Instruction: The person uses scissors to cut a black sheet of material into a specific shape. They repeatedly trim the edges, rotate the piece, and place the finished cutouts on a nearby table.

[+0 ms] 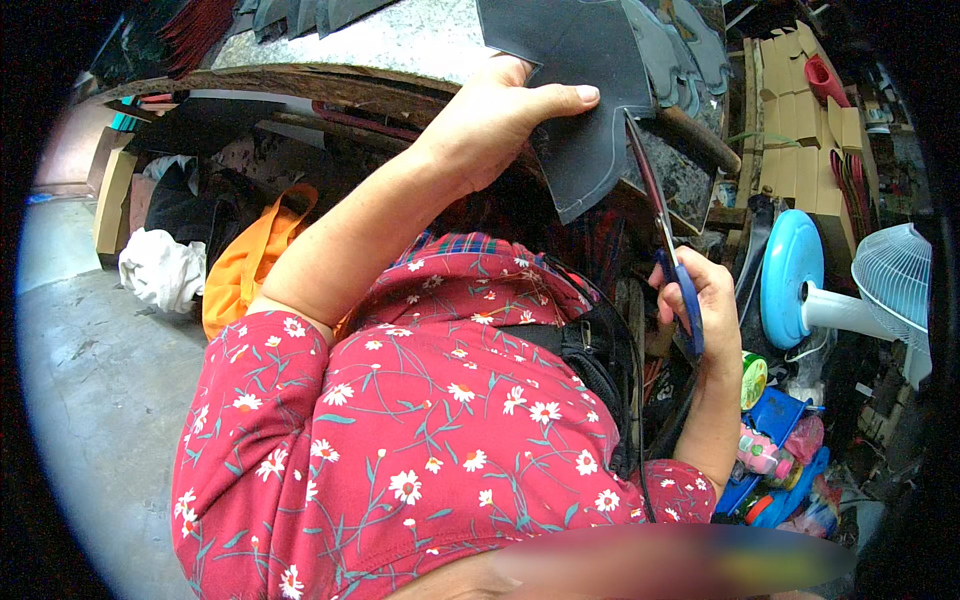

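- The right hand (700,300) is closed around the blue plastic handles of a pair of long steel-bladed scissors (662,235), nearest the body, below and just right of the dark grey cut-out sheet of leather-like material (585,90). The grip keeps the blades angled up toward the sheet's notched right edge, so the cutting line stays in sight.
- The blade tips meet that sheet at its inner corner; whether the blades are parted there is hard to tell, since they show nearly edge-on.
- The left hand (500,115) pinches the sheet's left edge, thumb on top and fingers hidden behind, holding it raised off the bench, presumably so the scissors can pass under it.
- Just beyond the sheet lies the speckled grey worktop with a worn wooden edge (400,45), bearing more dark cut pieces (690,50).
- Right of the sheet, farther out, stand a stack of tan cardboard boxes (800,130) and a white-and-blue electric fan (880,280).
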The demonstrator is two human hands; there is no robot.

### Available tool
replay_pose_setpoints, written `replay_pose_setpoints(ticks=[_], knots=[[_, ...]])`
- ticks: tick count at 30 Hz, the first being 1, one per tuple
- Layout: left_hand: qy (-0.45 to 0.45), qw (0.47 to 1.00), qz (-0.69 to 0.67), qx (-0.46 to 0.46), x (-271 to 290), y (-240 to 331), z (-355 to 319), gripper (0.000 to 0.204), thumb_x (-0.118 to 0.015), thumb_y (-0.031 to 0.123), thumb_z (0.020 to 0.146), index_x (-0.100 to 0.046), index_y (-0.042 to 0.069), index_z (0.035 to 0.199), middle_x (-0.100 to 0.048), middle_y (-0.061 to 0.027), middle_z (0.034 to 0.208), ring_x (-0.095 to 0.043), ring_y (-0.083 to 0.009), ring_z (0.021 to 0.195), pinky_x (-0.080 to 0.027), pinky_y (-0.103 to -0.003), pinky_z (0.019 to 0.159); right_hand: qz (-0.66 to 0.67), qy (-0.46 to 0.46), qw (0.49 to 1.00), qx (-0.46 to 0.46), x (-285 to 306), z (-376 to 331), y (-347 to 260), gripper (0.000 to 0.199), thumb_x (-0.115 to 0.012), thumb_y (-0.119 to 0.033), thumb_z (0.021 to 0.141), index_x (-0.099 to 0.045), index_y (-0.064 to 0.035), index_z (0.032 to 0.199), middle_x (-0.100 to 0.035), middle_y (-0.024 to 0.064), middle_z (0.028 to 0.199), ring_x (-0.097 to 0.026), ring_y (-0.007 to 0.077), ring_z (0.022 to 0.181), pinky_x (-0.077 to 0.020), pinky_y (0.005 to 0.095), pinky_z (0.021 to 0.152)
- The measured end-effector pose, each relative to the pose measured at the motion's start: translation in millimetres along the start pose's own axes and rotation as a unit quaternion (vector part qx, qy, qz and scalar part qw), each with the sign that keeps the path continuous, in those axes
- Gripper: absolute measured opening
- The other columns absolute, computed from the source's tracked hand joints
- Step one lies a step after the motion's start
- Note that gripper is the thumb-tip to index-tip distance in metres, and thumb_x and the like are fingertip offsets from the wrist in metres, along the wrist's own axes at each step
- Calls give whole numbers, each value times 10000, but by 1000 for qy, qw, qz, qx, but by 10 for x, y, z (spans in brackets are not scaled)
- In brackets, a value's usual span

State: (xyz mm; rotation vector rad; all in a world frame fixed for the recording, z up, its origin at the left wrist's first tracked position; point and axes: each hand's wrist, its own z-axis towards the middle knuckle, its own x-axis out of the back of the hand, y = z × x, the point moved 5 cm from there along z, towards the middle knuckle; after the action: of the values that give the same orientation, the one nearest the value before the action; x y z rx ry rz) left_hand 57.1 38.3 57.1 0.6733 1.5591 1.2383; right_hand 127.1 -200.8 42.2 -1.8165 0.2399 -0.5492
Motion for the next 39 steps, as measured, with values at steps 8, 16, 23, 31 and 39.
replay_pose_setpoints(ticks=[8, 16, 23, 31, 39], knots=[[-14, 999, 18, -32, -7, 55, 2, 385, -698, 164, 803, -582, -29, 1116, -660, -105, 975, -640, -170, 844, -516, -306, 784, 56, -18, 998, 16, -36, 1, 69, 107, -631, -97, 798, -581, -3, 807, -518, 0, 569, -476, 51, 470, -353, 202, 429], [-22, 993, 95, -65, 5, 179, -16, 349, -713, 167, 799, -609, -36, 1062, -662, -98, 973, -639, -171, 842, -514, -305, 783, 15, -14, 1000, -23, -12, -40, 23, 104, -638, -86, 782, -583, -4, 813, -526, -9, 603, -477, 45, 483, -362, 197, 435], [-23, 997, 74, -29, 30, 146, -23, 337, -708, 169, 800, -613, -27, 1057, -667, -88, 950, -640, -158, 836, -516, -300, 770, -8, -23, 1000, 15, -33, -7, 12, 131, -675, -87, 772, -579, -9, 812, -521, -9, 597, -471, 48, 475, -361, 200, 435], [-42, 987, 98, -117, 27, 146, 26, 344, -696, 183, 803, -608, -10, 1073, -669, -74, 936, -637, -136, 806, -516, -289, 738, -3, -22, 1000, -10, -14, -29, -15, 124, -681, -68, 744, -582, -9, 787, -526, -6, 597, -478, 47, 491, -370, 200, 449], [-21, 996, 76, -49, 67, 94, 11, 327, -701, 190, 796, -626, -12, 1041, -670, -76, 898, -636, -138, 794, -509, -283, 739, -3, -24, 999, -22, -8, -28, -1, 142, -692, -82, 736, -579, -15, 788, -536, -5, 602, -485, 51, 496, -379, 200, 458]])
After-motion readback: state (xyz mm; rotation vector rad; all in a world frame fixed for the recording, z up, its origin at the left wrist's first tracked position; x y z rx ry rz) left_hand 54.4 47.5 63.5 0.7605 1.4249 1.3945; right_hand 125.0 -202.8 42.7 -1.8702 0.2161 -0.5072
